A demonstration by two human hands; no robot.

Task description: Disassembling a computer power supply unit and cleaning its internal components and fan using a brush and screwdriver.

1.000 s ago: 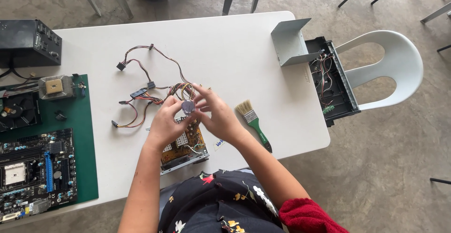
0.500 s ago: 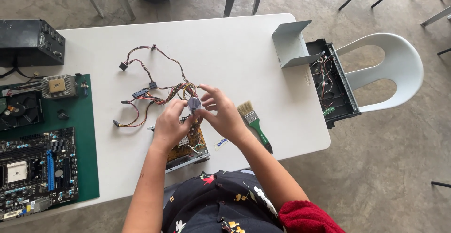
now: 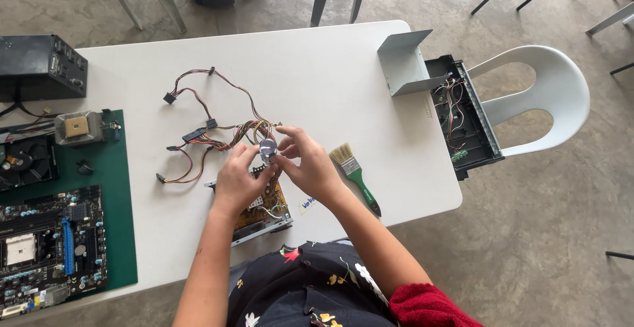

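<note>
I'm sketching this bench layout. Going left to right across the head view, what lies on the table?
Motherboard → coloured wire bundle → left hand → right hand → green-handled brush → grey metal cover → black drive tray.

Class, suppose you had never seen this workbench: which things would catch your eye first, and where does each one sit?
At the table's middle, the left hand and right hand pinch a small silvery round part above an open circuit board trailing a bundle of coloured wires. A green mat on the left carries a motherboard. A green-handled paintbrush lies right of the hands.
</note>
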